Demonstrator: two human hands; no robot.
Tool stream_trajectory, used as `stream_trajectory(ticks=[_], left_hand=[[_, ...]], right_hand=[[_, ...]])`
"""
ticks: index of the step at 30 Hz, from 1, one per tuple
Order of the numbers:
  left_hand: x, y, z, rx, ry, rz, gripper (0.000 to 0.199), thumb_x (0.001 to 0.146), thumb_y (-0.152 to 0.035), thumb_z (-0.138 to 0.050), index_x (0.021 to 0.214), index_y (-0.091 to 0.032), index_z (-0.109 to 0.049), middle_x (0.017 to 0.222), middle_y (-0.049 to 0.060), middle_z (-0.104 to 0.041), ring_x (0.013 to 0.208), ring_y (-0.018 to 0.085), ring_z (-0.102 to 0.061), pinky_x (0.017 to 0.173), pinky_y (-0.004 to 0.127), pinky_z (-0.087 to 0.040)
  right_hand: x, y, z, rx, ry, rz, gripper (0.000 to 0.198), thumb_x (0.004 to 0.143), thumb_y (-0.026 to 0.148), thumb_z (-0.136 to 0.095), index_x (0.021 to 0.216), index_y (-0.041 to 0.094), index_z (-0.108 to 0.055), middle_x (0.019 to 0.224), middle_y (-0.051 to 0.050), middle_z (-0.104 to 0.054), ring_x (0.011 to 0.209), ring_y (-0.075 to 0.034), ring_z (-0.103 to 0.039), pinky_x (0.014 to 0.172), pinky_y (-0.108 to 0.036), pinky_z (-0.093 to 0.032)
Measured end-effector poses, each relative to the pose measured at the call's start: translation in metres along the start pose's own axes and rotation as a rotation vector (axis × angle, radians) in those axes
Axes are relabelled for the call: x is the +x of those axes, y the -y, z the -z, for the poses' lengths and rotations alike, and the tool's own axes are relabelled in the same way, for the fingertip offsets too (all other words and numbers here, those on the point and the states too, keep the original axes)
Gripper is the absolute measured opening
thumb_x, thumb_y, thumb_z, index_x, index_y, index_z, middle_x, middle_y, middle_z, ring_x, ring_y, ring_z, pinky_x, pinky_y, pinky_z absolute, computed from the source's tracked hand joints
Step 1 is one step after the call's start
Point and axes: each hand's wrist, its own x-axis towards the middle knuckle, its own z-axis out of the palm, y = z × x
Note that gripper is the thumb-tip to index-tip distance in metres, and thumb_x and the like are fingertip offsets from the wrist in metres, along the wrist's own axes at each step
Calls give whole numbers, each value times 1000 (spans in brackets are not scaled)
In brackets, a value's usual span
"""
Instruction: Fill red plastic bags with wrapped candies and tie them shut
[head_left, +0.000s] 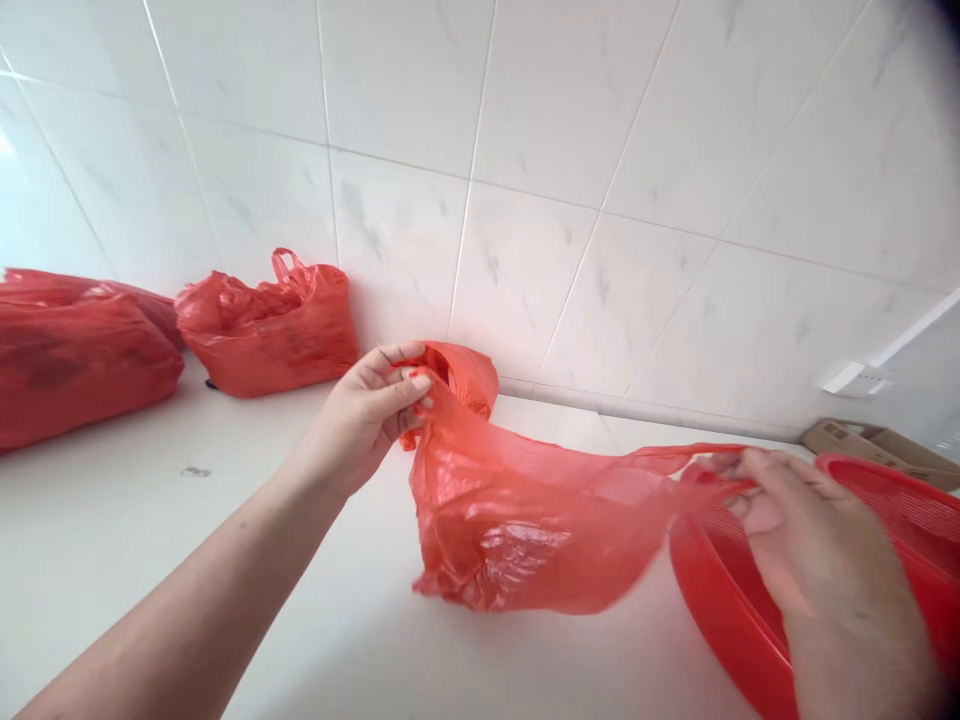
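Observation:
A thin red plastic bag (525, 510) hangs stretched sideways between my two hands above the white tabletop. Its left upper edge is pinched between the thumb and fingers of my left hand (382, 400). My right hand (810, 530) grips the bag's right end, where the plastic narrows into strips; this hand is slightly blurred. Light shines through the bag, and no contents show in it. Just behind my left hand lies another red plastic bag (469, 375), crumpled and partly covered. Below my right hand is a red plastic basket (720, 610), partly hidden by that hand and forearm.
Two filled red bags, one with a raised handle (270, 330) and a larger one (82, 360), stand at the left on the white table (135, 560). A cardboard box (877, 450) is at the far right. The tiled wall (540, 180) rises behind, with a white socket (859, 380).

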Motion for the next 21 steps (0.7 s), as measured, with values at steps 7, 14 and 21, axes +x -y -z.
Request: stream_trajectory(ticks=[7,14,21], left_hand=[[-4,-30,-31,228,174,-201,41,76,-10,-65,112,-27,-56,89,-2,-60,74,8,-58,64,18,-49],[-7,-19,-28,1142,-109,-808,24,81,-9,-54,94,-24,-67,79,-1,-67,78,15,-60,74,29,-47],[-8,2,-59,579,99,-272,25,76,-7,-51,94,-22,-61,78,-1,-65,67,13,-61,58,24,-50]], right_hand=[[14,2,-32,639,179,-186,23,76,37,-67,66,19,-58,75,-2,-61,85,-17,-60,70,-28,-52],[-18,24,-84,771,389,-193,41,82,59,-54,70,20,-53,43,9,-31,36,-4,-21,34,-16,-23],[-54,30,-118,251,692,-81,50,77,53,-63,116,23,-56,52,6,-48,43,-7,-38,44,-20,-31]])
